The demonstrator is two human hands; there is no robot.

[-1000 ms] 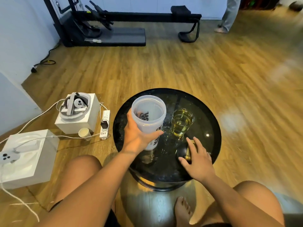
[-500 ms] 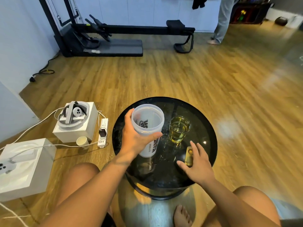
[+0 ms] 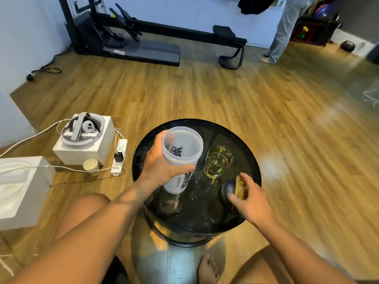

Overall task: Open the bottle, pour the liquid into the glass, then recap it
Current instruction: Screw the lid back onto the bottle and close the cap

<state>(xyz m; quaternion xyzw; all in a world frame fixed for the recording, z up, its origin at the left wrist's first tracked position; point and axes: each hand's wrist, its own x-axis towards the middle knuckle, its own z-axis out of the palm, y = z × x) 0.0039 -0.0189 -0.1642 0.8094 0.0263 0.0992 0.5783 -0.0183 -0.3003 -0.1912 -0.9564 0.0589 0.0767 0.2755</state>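
A round black glass surface (image 3: 246, 152) is seen beneath both grips, set on a wooden floor (image 3: 205, 95). Well to the left of the left grip, a white box (image 3: 82, 154) carrying a headset (image 3: 82, 128) is placed on that floor. The translucent white bottle (image 3: 182, 158) is clasped by the left grip (image 3: 162, 167), with the thumb laid across the near side and the fingers (image 3: 161, 138) wrapped round the far side just below the rim. It is held nearly upright with its mouth uncapped; whether its base touches the surface cannot be told. The glass (image 3: 217, 162), holding yellowish liquid, is stood on the surface just right of the left grip and beyond the right one, near the bottle but apart from it. The dark cap (image 3: 228, 190), fitted with a gold-coloured tab, is grasped by the right grip (image 3: 252, 201) between thumb and curled fingers near the surface's right edge, and appears tipped up on its edge.
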